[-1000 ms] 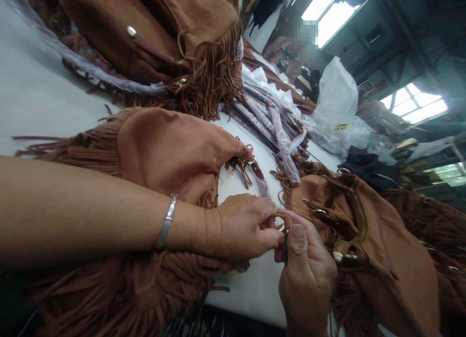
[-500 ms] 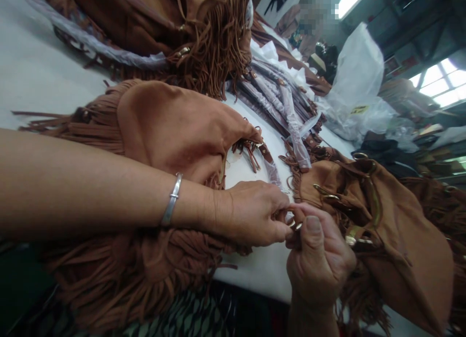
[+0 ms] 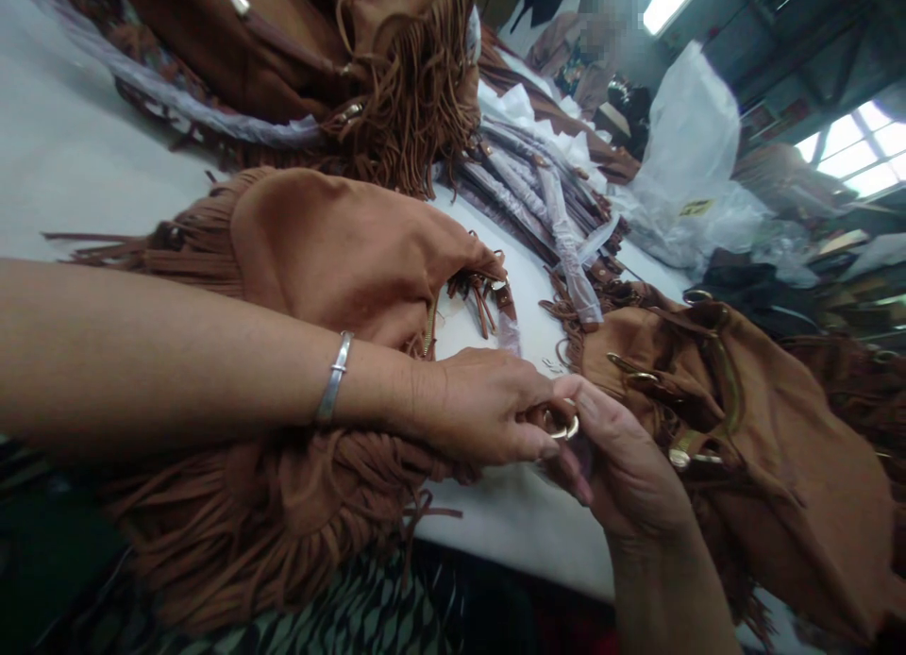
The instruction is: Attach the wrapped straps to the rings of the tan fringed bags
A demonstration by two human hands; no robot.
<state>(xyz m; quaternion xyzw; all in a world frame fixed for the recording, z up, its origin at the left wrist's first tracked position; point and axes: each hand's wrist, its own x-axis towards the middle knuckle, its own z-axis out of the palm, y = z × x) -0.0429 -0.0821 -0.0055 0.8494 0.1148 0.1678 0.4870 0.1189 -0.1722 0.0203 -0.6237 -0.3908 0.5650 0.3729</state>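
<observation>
Brown strap (image 3: 556, 414) with shiny gold ring (image 3: 572, 430), left grip (image 3: 481, 405) pinching it, right grip (image 3: 633, 452) unclear.

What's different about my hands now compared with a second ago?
The right hand has turned and its fingers have opened out, baring more of the gold ring. The left hand still pinches the brown strap; the fringed bag lies as it did.

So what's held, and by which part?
Narrow brown leather strap: left hand pinches its looped end, near a curved gold metal ring. Right hand: hold unclear.
</observation>
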